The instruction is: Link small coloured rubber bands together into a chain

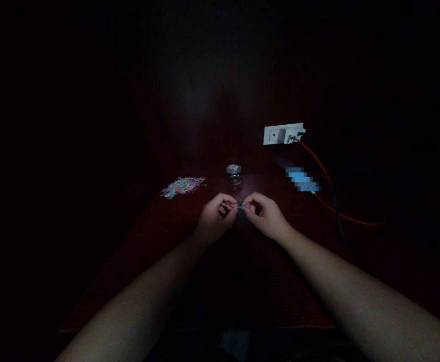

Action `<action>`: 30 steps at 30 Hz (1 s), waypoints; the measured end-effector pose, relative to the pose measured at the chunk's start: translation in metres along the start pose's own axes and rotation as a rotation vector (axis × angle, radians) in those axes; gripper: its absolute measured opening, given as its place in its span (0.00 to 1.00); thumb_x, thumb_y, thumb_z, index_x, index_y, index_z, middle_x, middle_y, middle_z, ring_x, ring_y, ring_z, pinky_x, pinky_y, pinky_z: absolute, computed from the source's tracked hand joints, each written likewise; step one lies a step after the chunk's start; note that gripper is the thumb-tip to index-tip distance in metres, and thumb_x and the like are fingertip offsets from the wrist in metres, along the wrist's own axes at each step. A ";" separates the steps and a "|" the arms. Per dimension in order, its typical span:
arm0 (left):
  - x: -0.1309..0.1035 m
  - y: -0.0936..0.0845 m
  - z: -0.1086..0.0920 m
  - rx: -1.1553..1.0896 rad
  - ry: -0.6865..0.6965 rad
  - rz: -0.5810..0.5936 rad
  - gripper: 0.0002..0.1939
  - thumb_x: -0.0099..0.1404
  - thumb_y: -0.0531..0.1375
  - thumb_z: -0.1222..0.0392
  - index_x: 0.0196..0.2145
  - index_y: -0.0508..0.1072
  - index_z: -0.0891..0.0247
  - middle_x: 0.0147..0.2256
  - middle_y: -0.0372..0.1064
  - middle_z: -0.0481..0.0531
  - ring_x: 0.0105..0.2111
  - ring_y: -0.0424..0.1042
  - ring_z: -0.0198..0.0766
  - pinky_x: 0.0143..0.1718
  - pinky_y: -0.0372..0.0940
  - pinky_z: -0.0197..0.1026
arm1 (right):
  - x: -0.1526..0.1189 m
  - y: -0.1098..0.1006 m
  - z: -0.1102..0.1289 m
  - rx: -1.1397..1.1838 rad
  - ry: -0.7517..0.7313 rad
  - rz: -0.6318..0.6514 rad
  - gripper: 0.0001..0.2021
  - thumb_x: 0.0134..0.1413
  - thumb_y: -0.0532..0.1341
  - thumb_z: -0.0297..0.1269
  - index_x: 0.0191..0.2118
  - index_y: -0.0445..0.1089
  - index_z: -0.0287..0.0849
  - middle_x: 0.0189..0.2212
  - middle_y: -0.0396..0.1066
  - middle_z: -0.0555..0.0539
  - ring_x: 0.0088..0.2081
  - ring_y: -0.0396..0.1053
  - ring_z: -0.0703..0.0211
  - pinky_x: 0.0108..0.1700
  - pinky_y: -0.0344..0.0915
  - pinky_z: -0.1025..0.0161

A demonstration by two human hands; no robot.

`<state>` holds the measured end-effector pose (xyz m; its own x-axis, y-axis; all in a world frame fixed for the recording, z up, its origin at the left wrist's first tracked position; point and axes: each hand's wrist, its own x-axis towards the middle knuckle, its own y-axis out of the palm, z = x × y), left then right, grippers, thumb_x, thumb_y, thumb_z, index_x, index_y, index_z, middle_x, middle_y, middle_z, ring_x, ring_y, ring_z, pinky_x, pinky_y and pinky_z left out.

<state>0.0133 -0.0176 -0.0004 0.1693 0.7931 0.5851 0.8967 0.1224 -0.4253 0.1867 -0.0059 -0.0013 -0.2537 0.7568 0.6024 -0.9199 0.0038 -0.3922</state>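
Note:
Over the middle of the dark red table (pixel 144 261), my left hand (pixel 217 217) and my right hand (pixel 264 215) are held close together, fingertips facing. A small blue band (pixel 240 207) is pinched between them, one end in each hand. It looks like an elastic loop, though its exact shape is too small to tell. Behind my left hand, to the left, lies a loose pile of coloured bands (pixel 183 186). A small clear jar with a patterned lid (pixel 233 173) stands upright just beyond my hands.
On the back wall at the right is a white socket (pixel 273 134) with a charger plugged in. A red cable (pixel 320 162) runs down beside a dark cable to a blurred, lit device (pixel 302 179) on the table. The surroundings are very dark.

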 end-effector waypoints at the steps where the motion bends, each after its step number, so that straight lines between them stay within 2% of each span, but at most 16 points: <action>1: 0.000 0.000 0.000 0.000 0.002 -0.004 0.06 0.60 0.59 0.65 0.37 0.69 0.62 0.32 0.70 0.48 0.30 0.69 0.31 0.31 0.64 0.34 | 0.000 0.000 -0.001 0.006 -0.005 -0.001 0.02 0.51 0.59 0.31 0.32 0.68 0.40 0.22 0.61 0.53 0.23 0.58 0.66 0.26 0.56 0.68; 11: 0.002 0.001 0.001 0.018 0.013 -0.047 0.05 0.59 0.60 0.65 0.35 0.70 0.62 0.31 0.70 0.48 0.29 0.69 0.32 0.30 0.64 0.35 | -0.001 -0.002 -0.001 0.037 0.008 0.036 0.03 0.52 0.59 0.32 0.34 0.68 0.40 0.22 0.61 0.53 0.24 0.58 0.66 0.27 0.58 0.68; 19: 0.001 0.002 -0.001 0.009 0.017 -0.026 0.06 0.58 0.59 0.66 0.36 0.69 0.62 0.31 0.70 0.48 0.29 0.68 0.31 0.31 0.64 0.34 | -0.002 -0.003 0.000 0.022 0.000 0.047 0.03 0.53 0.58 0.31 0.33 0.68 0.39 0.24 0.61 0.52 0.25 0.59 0.66 0.28 0.57 0.67; 23: 0.001 0.001 0.001 0.002 0.011 -0.011 0.08 0.58 0.59 0.67 0.37 0.69 0.62 0.31 0.70 0.48 0.30 0.69 0.32 0.32 0.64 0.34 | 0.000 -0.004 0.003 0.088 -0.020 0.057 0.04 0.53 0.59 0.32 0.31 0.70 0.39 0.26 0.61 0.51 0.26 0.58 0.66 0.28 0.56 0.67; 26: 0.001 0.000 0.001 -0.005 0.016 -0.004 0.07 0.58 0.59 0.67 0.37 0.70 0.62 0.31 0.70 0.48 0.30 0.68 0.31 0.32 0.64 0.34 | 0.000 -0.003 0.005 0.181 0.019 0.062 0.05 0.52 0.61 0.34 0.31 0.71 0.39 0.26 0.61 0.51 0.25 0.57 0.67 0.27 0.54 0.67; 30: 0.000 0.000 0.000 0.007 0.018 0.008 0.05 0.59 0.59 0.67 0.35 0.70 0.63 0.31 0.69 0.47 0.29 0.67 0.31 0.30 0.62 0.33 | 0.000 -0.001 0.006 0.299 0.124 0.064 0.07 0.50 0.62 0.37 0.31 0.69 0.39 0.20 0.59 0.54 0.22 0.54 0.68 0.24 0.51 0.67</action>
<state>0.0131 -0.0172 -0.0001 0.1835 0.7830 0.5943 0.8923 0.1210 -0.4349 0.1856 -0.0102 0.0034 -0.2921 0.8230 0.4872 -0.9551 -0.2242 -0.1938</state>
